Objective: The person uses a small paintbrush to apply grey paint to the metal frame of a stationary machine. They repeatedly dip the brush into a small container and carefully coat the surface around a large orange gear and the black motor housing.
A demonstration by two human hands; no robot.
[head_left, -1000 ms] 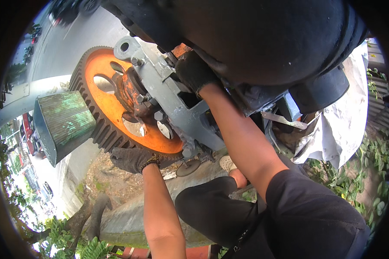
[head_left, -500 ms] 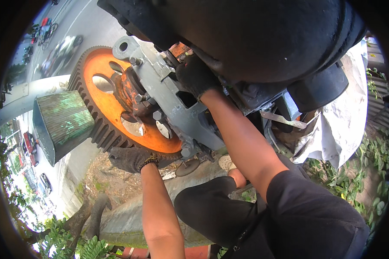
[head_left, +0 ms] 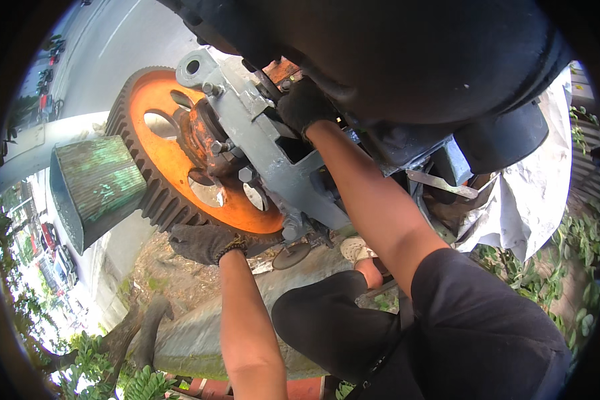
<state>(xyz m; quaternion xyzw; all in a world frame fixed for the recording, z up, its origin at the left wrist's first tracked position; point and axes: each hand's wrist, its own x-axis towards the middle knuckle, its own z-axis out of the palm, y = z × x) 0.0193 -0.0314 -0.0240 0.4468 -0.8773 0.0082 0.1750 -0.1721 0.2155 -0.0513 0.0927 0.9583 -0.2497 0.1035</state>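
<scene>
A big orange wheel with dark teeth (head_left: 167, 160) stands tilted on the left side of the machine, with a road (head_left: 117, 57) behind it. The grey frame (head_left: 257, 143) runs slantwise in front of the wheel.

The person's two hands are well apart, both in dark gloves. The left hand (head_left: 205, 244) is at the low edge of the wheel, by the teeth. Its back faces up, so one can't say how tightly the fingers hold. The right hand (head_left: 307, 107) reaches in behind the grey frame, under the big black part (head_left: 413, 60). Its fingers are hidden, so its grip can't be made out.

The wheel sits by its rusty middle piece (head_left: 203, 140), and bolts (head_left: 247, 175) poke out near the frame, so that much looks put together. How tight they are doesn't show. The spot by the right hand seems to be where work is going on, and how much is left there is hidden.

A green ribbed box (head_left: 100, 183) is just beside the wheel; its inside can't be seen. A smaller black round part (head_left: 503, 140) hides its inside too.
</scene>
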